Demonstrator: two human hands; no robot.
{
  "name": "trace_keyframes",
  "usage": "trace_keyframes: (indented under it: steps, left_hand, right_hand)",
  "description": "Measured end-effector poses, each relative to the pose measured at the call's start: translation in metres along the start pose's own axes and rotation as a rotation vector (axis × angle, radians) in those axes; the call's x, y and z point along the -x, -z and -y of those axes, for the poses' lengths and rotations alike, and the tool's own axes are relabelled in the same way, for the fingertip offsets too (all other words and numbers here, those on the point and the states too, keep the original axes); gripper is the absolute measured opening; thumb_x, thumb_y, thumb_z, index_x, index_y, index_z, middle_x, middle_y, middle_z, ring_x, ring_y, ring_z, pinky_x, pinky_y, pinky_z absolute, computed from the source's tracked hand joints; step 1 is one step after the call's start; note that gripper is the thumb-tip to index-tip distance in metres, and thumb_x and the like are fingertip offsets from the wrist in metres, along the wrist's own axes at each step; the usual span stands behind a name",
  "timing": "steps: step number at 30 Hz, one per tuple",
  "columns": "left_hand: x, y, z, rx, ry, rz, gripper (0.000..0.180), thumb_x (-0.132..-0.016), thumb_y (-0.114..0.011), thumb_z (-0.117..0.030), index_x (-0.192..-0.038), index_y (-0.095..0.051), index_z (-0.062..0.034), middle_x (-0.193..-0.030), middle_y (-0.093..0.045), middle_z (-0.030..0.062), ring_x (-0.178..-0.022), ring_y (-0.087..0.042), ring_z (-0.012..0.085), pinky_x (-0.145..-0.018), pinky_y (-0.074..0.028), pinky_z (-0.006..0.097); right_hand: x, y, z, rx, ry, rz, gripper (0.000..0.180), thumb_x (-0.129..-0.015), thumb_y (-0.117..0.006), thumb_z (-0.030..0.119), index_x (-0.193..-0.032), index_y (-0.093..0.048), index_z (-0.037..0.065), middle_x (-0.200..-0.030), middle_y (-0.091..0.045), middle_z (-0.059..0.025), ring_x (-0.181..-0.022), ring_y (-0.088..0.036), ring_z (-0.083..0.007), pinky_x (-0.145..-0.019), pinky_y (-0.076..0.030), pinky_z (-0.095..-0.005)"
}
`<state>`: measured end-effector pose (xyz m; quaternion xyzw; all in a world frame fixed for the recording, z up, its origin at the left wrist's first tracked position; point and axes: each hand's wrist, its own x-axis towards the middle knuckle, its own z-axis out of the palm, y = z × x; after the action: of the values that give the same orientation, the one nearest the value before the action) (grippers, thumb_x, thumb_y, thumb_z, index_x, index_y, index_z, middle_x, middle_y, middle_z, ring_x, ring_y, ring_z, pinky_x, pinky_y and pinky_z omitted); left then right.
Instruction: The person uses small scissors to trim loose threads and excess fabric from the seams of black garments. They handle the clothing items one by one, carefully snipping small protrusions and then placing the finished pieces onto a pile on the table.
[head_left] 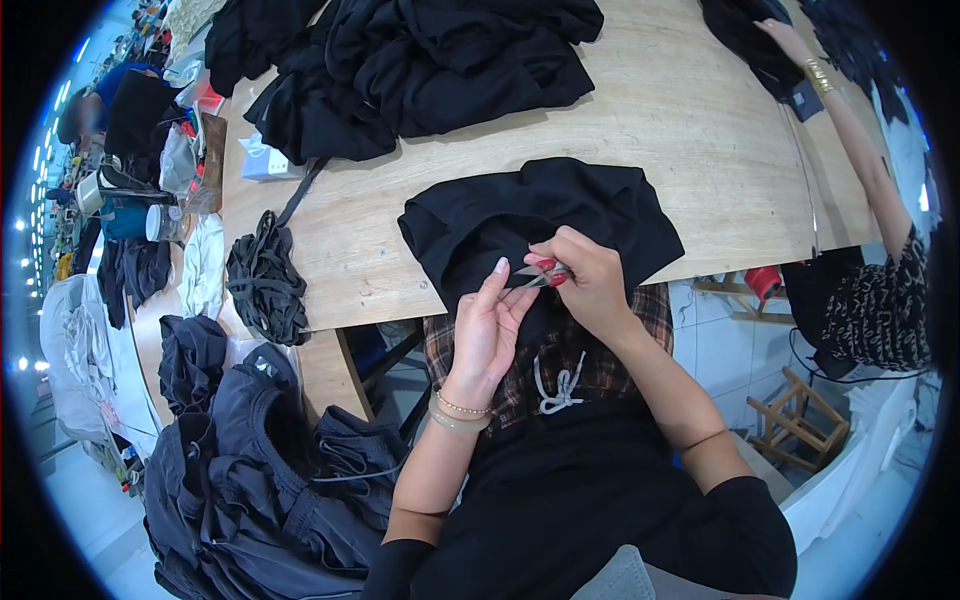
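Observation:
A black garment (570, 205) lies bunched at the table's front edge, its near part hanging down toward my lap. My right hand (590, 280) is closed around a small pair of thread snips (548, 272) with red on the handles. Their blades point left, toward my left hand (488, 330). That hand is raised at the near side of the garment, thumb and fingers drawn together around the blade tips. Whatever it pinches is too small or too dark to make out.
A large heap of black garments (430, 70) covers the table's far side. At left are a tissue box (268, 160) and a coil of dark fabric strips (266, 285). Dark clothes (270, 470) pile beside me. Another person's arm (860, 150) reaches over black cloth; a wooden stool (800, 420) stands right.

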<state>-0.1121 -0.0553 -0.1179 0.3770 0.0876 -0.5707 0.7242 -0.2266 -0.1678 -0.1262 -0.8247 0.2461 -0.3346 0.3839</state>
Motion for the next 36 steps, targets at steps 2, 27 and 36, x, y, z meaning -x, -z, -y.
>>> trace_keyframes:
  steps: [2, 27, 36]
  left_hand:
    - [0.002, 0.002, -0.001, 0.012, -0.020, 0.004, 0.025, -0.102, -0.059, -0.017, -0.096, -0.068, 0.0049, -0.095, -0.072, 0.0104, -0.088, -0.072, 0.0182, -0.093, -0.059, 0.035]
    - [0.022, -0.019, -0.007, 0.006, -0.130, 0.135, 0.025, -0.104, -0.057, -0.019, -0.106, -0.068, 0.0029, -0.105, -0.073, 0.0123, -0.096, -0.072, 0.0185, -0.090, -0.060, 0.034]
    - [0.020, -0.018, -0.009, 0.023, -0.120, 0.087, 0.026, -0.104, -0.057, -0.020, -0.107, -0.068, 0.0027, -0.107, -0.073, 0.0126, -0.098, -0.072, 0.0183, -0.090, -0.060, 0.034]
  right_hand:
    - [-0.002, 0.003, 0.006, -0.291, -0.314, -0.037, 0.010, -0.086, -0.073, 0.001, -0.095, -0.068, 0.002, -0.079, -0.062, 0.0004, -0.070, -0.058, -0.0077, -0.064, -0.046, -0.0224]
    - [-0.012, 0.052, 0.030, 0.145, 0.076, -0.062, 0.030, -0.069, -0.083, 0.022, -0.089, -0.068, 0.004, -0.079, -0.065, -0.0041, -0.070, -0.054, -0.0243, -0.065, -0.041, -0.0337]
    - [-0.009, 0.062, 0.028, 0.081, -0.002, -0.109, 0.030, -0.070, -0.083, 0.021, -0.089, -0.068, 0.004, -0.081, -0.067, -0.0058, -0.072, -0.056, -0.0246, -0.064, -0.044, -0.0343]
